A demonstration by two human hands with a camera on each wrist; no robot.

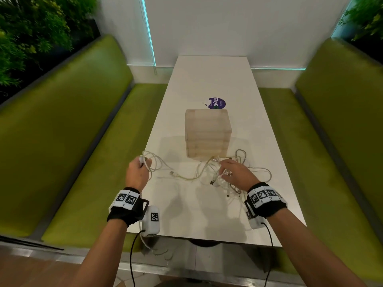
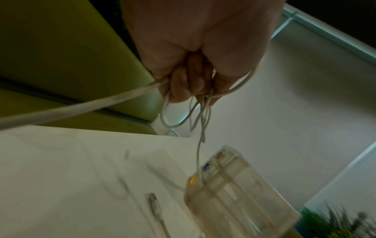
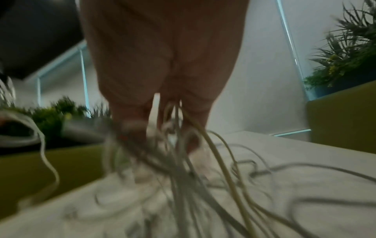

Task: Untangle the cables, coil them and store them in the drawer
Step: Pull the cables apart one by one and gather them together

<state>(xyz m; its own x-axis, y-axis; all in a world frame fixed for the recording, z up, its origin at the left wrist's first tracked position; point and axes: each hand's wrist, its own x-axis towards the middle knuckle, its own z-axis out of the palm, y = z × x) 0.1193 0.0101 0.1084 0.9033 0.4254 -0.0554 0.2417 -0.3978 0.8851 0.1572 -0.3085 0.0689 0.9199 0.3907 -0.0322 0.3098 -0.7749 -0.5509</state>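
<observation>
A tangle of white cables (image 1: 219,172) lies on the white table (image 1: 211,83) in front of a small wooden drawer box (image 1: 207,135). My left hand (image 1: 141,164) is raised at the table's left edge and grips several loops of one white cable (image 2: 195,112), fingers curled round them. My right hand (image 1: 228,170) reaches into the middle of the tangle, and its fingers pinch a bundle of cables (image 3: 179,145). One loose plug (image 1: 172,173) lies between the two hands. The drawer box (image 2: 234,185) looks closed in the head view.
A round purple sticker (image 1: 216,103) lies behind the box. Green benches (image 1: 83,131) run along both sides of the table, with plants (image 1: 31,34) behind them. A white wall closes the far end. Cables (image 1: 267,172) spread toward the table's right edge.
</observation>
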